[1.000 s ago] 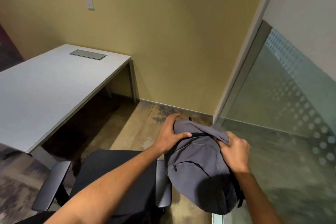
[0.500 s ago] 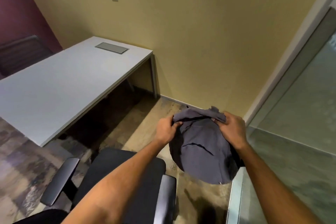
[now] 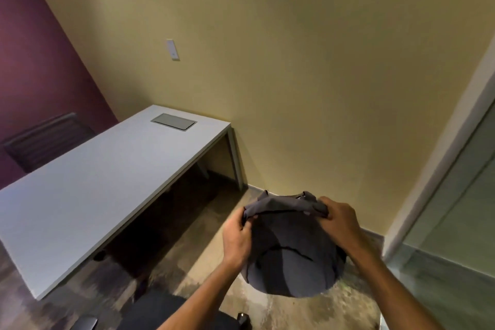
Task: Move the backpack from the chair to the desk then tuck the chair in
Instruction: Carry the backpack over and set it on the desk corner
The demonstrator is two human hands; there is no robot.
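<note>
A dark grey backpack (image 3: 292,257) hangs in the air above the floor, right of the white desk (image 3: 88,195). My left hand (image 3: 237,238) grips its top left corner and my right hand (image 3: 338,222) grips its top right corner. The black office chair (image 3: 150,313) shows only as a seat edge and armrest tips at the bottom of the view, below my left forearm. The desk top is bare apart from a grey cable hatch (image 3: 174,121) near its far end.
A yellow wall stands behind the desk, with a light switch (image 3: 172,49). A second dark chair (image 3: 45,139) sits behind the desk by the maroon wall. A glass partition (image 3: 455,222) with a white frame runs along the right. Open floor lies between desk and partition.
Both hands have lifted the backpack up off the chair and further from me. The view has tilted up, so the chair has dropped to the bottom edge.
</note>
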